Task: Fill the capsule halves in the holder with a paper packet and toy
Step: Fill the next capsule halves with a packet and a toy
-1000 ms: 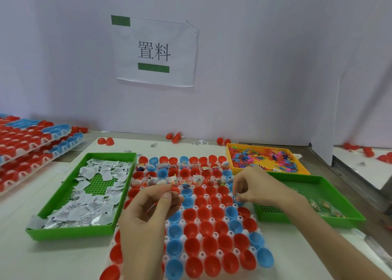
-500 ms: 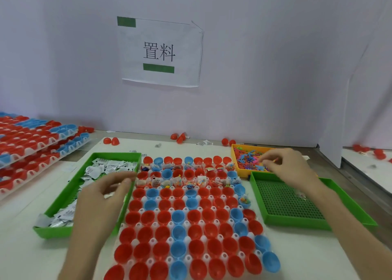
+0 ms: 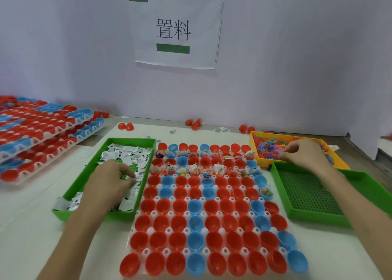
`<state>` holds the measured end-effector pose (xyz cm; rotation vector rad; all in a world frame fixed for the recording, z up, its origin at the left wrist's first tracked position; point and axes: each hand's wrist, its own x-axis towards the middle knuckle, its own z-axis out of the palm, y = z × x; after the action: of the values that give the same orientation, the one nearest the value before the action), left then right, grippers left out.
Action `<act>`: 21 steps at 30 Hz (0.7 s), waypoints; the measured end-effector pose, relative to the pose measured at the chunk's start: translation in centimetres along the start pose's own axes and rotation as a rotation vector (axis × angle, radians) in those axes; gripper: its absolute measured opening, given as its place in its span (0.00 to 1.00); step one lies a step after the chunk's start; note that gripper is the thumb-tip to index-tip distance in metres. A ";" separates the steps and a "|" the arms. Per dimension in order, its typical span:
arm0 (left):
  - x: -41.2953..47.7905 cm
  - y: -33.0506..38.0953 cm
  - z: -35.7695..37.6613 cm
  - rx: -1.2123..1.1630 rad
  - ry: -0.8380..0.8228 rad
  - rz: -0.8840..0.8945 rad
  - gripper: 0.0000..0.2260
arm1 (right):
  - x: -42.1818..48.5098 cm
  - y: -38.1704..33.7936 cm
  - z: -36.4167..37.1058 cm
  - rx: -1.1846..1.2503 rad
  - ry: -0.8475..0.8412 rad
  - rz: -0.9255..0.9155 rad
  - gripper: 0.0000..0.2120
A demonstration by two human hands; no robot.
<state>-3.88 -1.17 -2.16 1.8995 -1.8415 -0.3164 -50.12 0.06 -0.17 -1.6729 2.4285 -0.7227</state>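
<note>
Paper packets (image 3: pixel 127 155) in the green tray (image 3: pixel 75 186) sit under the left hand's (image 3: pixel 108 184) curled fingers (image 3: pixel 125 170), toys (image 3: pixel 267 150) under the right hand's (image 3: pixel 305 154); actual grip I cannot tell. Clumped pieces could lift doubled, overfilling a capsule half (image 3: pixel 179 207).

Small factory-style packing station, not a home: a white bench (image 3: pixel 27 226) boxed in by a plain partition wall (image 3: pixel 297 67) with a printed paper sign (image 3: pixel 174 30) in Chinese characters stuck on it. Parts are sorted for batch work: green tray (image 3: pixel 81 174) of paper packets (image 3: pixel 127 154), yellow tray (image 3: pixel 254 148) of small plastic toys (image 3: pixel 269 148), second green tray (image 3: pixel 318 220), white holder (image 3: pixel 186 231) full of red and blue capsule halves (image 3: pixel 179 206). More loaded holders are stacked at left (image 3: pixel 48 131), and loose red halves (image 3: pixel 126 126) lie along the wall.
</note>
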 end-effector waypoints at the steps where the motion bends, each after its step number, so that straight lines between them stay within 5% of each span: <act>1: 0.1 -0.1 0.1 0.009 0.000 0.000 0.04 | -0.1 0.0 0.1 0.014 0.028 -0.004 0.03; 7: 0.6 -0.3 -0.1 0.036 0.040 0.011 0.05 | -0.9 0.1 0.5 0.006 0.241 -0.026 0.04; 13: 0.4 -0.5 -0.3 -0.216 0.260 0.054 0.04 | -1.9 -1.1 -0.2 0.076 0.369 -0.080 0.05; 21: 0.3 0.0 -0.6 -0.318 0.351 0.070 0.06 | -4.3 -8.9 -1.8 0.492 0.258 -0.272 0.07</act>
<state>-3.58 -1.35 -1.63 1.5571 -1.5192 -0.2200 -41.51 2.00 4.57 -1.7912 1.9376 -1.5127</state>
